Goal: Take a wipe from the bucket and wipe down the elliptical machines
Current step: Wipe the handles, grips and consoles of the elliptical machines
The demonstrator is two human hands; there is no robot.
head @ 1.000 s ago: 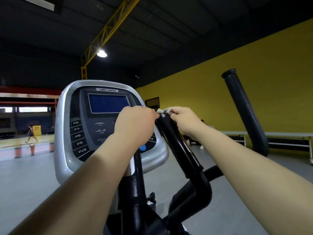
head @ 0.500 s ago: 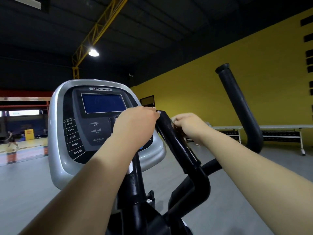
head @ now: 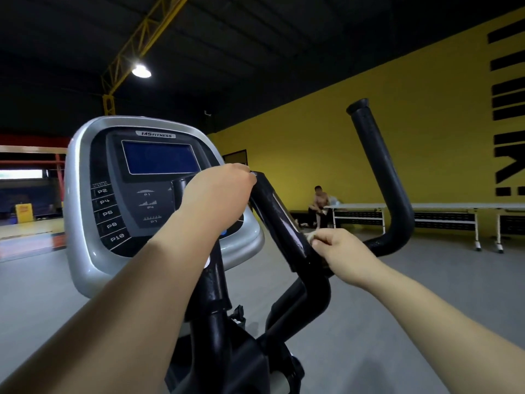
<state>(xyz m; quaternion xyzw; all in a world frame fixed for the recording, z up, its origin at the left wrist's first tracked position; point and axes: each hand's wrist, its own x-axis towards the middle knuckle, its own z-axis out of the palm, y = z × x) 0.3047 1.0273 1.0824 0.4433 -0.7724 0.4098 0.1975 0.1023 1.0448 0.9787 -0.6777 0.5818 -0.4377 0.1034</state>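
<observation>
Yellow-walled gym hall, grey floor. Just right of the silver-and-black elliptical console (head: 159,194), your left hand (head: 218,194) clenched the top end of the black tubular handlebar (head: 279,220). Lower down the bar, your right hand (head: 341,251) pinched the crumpled white wipe (head: 311,236) against the tube. Judgement: wrap the wipe fully round, keep pressure even, and cover the underside.

Grey floor (head: 383,322), elliptical machine (head: 218,308) standing on it, long white tables (head: 443,206) (on castors) farther back

Yellow wall (head: 355,132), grey floor (head: 397,294), white tables (head: 443,206), ceiling lamp (head: 141,71)
</observation>
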